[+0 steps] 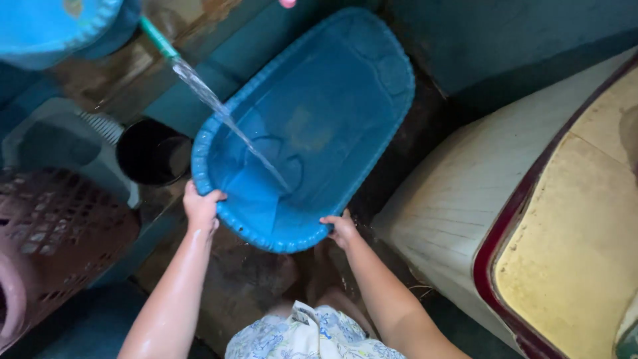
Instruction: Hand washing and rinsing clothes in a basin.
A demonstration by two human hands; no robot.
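Left of the tub (332,106): basket (53,233), bucket (153,151), hose (158,36) pouring into it. Left hand (201,207) and right hand (342,228) grip its near rim, fingers curled over the edge. Long axis runs away, up-right. Right: cream appliance (465,199).

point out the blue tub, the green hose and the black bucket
blue tub (332,106), head view, bare inner bottom
green hose (157,36), head view, middle of its visible length
black bucket (151,151), head view, dark inside
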